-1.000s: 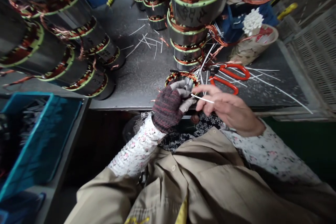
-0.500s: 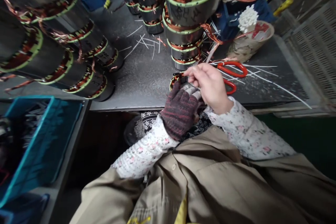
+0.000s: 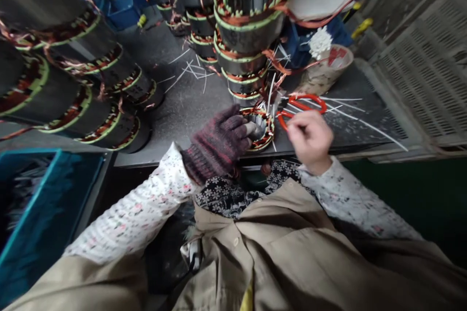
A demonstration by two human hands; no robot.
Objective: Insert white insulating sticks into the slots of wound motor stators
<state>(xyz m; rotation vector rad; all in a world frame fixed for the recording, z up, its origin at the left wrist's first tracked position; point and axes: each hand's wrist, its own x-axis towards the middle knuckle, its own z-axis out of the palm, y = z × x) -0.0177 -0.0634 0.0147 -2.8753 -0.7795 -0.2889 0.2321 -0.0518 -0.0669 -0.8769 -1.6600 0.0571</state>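
A small ring-shaped motor stator (image 3: 269,131) with copper windings and green-yellow insulation rests near the bench's front edge. My left hand (image 3: 222,141), in a dark knitted glove with bare-looking pale fingertips, grips its left side, fingers reaching into the bore. To the right of it, my bare right hand (image 3: 310,138) is closed, fingers curled with thumb against them; what they hold, if anything, is hidden. Red-handled scissors (image 3: 310,101) lie right behind that hand, their lower loop partly covered by its fingers. A white strip (image 3: 271,88) stands up behind the stator.
Tall stacks of wound stators (image 3: 251,34) stand behind, with more stacks (image 3: 87,102) at left. A paper-wrapped cup (image 3: 315,77) holds white sticks. Loose white strips (image 3: 379,126) lie on the bench (image 3: 182,121). A teal bin (image 3: 76,189) is lower left, a plastic crate (image 3: 423,68) right.
My right hand has drawn away from the stator to the right, beside the scissors. My left hand has shifted left, uncovering more of the stator. The view has also shifted, and the scissors look turned.
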